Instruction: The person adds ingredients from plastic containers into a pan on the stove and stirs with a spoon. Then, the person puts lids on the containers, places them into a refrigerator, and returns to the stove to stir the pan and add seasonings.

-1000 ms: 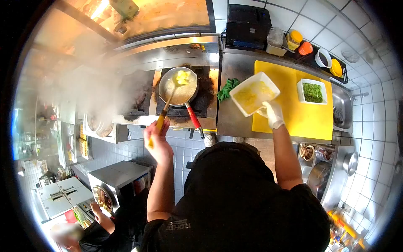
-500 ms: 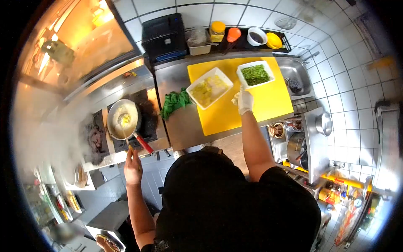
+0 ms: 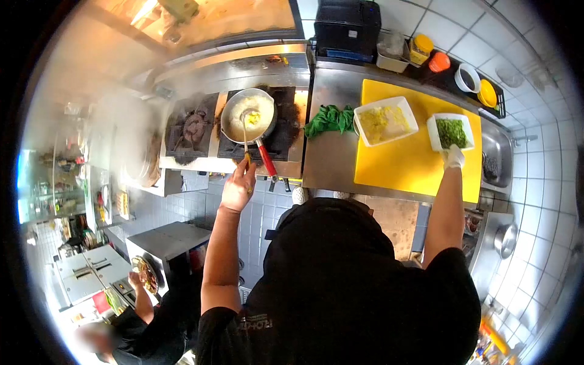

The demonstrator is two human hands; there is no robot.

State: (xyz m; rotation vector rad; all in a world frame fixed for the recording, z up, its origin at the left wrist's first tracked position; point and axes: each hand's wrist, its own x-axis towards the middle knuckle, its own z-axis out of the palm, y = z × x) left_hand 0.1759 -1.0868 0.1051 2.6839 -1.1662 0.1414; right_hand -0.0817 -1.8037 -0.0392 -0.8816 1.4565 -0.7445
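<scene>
My left hand (image 3: 239,187) is closed round the yellowish handle of a ladle (image 3: 246,135). Its bowl dips into a pan (image 3: 272,115) with a red handle, on the stove's right burner, holding pale liquid and a yellow lump of food. My right hand (image 3: 454,157), in a whitish glove, reaches over the near rim of a white container (image 3: 433,135) filled with chopped greens (image 3: 451,131); its fingertips are too small and hidden to read. Left of that, a larger white container (image 3: 410,115) with yellow bits sits on the yellow cutting board (image 3: 420,173).
Green cloth or leaves (image 3: 329,121) lie on the steel counter between stove and board. A sink (image 3: 499,161) adjoins the board's right side. Tubs and a black box (image 3: 347,29) line the back. Steam rises left of the pan. Another person (image 3: 158,322) stands at lower left.
My view has swung left, shifting everything rightward in the picture. My right hand has moved from beside the greens container to over its near rim. My left hand still holds the ladle in the pan.
</scene>
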